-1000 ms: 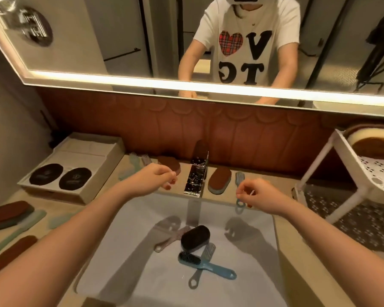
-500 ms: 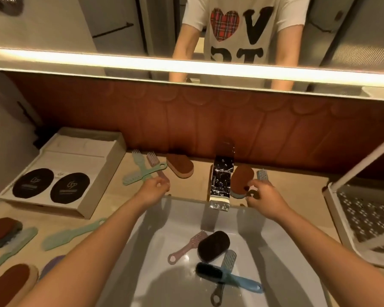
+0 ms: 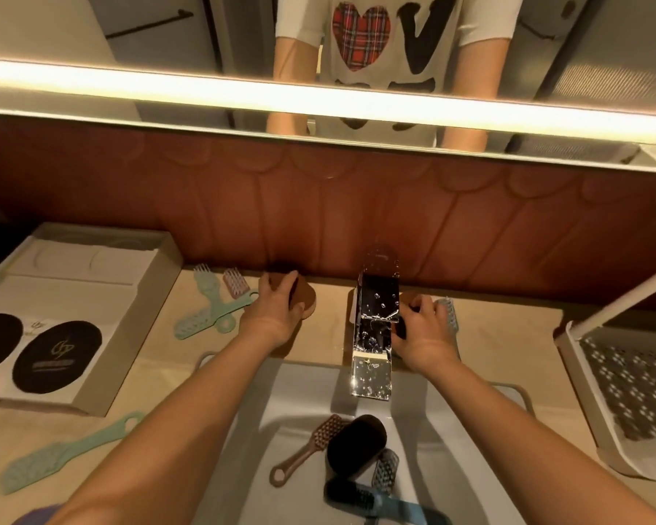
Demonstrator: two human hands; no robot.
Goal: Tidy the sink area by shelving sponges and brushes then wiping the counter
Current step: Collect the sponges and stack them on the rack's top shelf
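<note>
My left hand (image 3: 275, 310) reaches to the back of the counter, its fingers curled over the left side of a brown oval sponge (image 3: 306, 297) lying by the wall. My right hand (image 3: 423, 331) is just right of the chrome tap (image 3: 375, 320). Its fingers curl on a second brown sponge (image 3: 409, 297), which the hand and tap mostly hide. A grey-blue brush (image 3: 449, 314) lies against that hand's right side. In the sink (image 3: 470, 449) lie a pink brush (image 3: 307, 452), a dark sponge (image 3: 356, 445), a grey brush (image 3: 386, 467) and a blue brush (image 3: 379, 502).
Two green brushes (image 3: 205, 316) and a pink brush (image 3: 235, 284) lie left of my left hand. Another green brush (image 3: 65, 452) lies at the front left. An open cream box (image 3: 91, 297) stands at the left. A white perforated rack (image 3: 584, 392) stands at the right.
Both hands have moved forward from above the sink to the back of the counter. Each has come down onto a brown sponge, one on either side of the tap.
</note>
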